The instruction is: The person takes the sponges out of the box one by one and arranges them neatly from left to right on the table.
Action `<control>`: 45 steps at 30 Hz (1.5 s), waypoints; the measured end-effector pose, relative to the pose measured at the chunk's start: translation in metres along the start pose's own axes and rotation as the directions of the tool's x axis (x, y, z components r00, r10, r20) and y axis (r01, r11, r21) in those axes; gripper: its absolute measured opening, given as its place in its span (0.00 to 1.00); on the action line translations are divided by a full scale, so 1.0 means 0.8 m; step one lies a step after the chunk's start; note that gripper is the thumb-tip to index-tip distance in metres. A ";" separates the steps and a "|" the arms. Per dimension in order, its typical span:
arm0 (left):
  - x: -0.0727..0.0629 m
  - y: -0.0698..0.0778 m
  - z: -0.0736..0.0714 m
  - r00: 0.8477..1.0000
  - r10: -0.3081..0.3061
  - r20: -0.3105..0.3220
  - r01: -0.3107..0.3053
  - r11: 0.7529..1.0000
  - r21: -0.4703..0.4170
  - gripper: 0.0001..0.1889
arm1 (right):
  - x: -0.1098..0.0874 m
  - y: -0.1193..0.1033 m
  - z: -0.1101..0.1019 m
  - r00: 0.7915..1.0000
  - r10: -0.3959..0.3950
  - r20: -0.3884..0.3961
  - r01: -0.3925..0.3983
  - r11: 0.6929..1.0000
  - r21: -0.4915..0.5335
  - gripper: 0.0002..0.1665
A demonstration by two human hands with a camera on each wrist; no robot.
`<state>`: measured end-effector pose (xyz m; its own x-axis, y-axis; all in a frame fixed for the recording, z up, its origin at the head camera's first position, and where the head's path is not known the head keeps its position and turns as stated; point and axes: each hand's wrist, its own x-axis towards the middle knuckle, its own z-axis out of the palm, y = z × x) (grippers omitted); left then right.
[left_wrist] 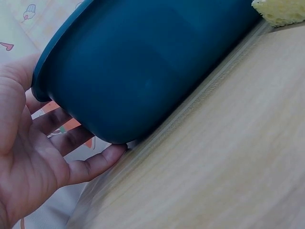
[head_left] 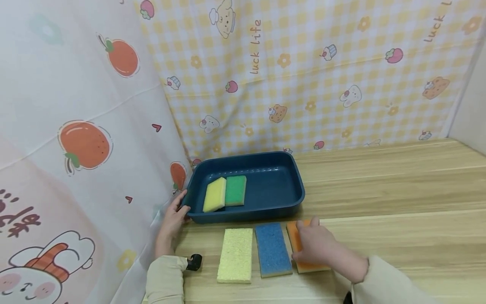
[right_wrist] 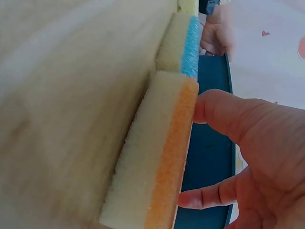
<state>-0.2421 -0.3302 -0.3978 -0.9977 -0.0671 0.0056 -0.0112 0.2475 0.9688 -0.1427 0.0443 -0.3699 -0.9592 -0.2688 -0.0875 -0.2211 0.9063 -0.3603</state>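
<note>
A dark blue tray (head_left: 265, 213) stands against the wall cloth; my left hand (head_left: 175, 217) holds its near left corner. In the left wrist view the thumb lies over the tray's rim and the fingers (left_wrist: 95, 167) reach along its outer wall. Inside lie a yellow sponge (head_left: 214, 195) and a green sponge (head_left: 236, 190). My right hand (head_left: 317, 241) is over an orange sponge (head_left: 290, 232), thumb and fingers spread. In the right wrist view the thumb and a finger touch its orange top (right_wrist: 169, 162), above a cream layer.
In front of the tray a pale yellow sponge (head_left: 235, 255) and a blue sponge (head_left: 273, 251) lie left of the orange one. All rest on a wood-grain table (head_left: 398, 202). Printed cloths (head_left: 303, 84) hang behind and at the left.
</note>
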 end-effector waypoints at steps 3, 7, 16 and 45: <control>0.000 0.001 0.000 1.000 0.000 0.003 0.000 1.000 -0.007 0.31 | -0.002 0.000 0.002 0.999 -0.019 -0.029 0.019 1.000 -0.013 0.49; -0.002 0.002 0.000 1.000 -0.001 0.001 0.001 1.000 -0.011 0.31 | -0.004 0.001 0.003 0.997 -0.047 -0.060 0.044 0.998 -0.040 0.49; -0.002 0.001 0.000 1.000 -0.009 -0.001 0.009 1.000 -0.003 0.31 | -0.008 0.002 0.008 0.993 -0.068 -0.098 0.064 0.997 -0.043 0.40; -0.004 0.004 -0.002 1.000 -0.008 0.002 0.008 1.000 0.005 0.31 | 0.096 -0.127 -0.092 0.981 -0.181 0.065 0.191 0.959 -0.212 0.23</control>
<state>-0.2389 -0.3308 -0.3943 -0.9977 -0.0675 -0.0025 -0.0194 0.2520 0.9675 -0.2068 -0.0447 -0.2716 -0.8898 -0.4490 -0.0815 -0.4322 0.8865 -0.1653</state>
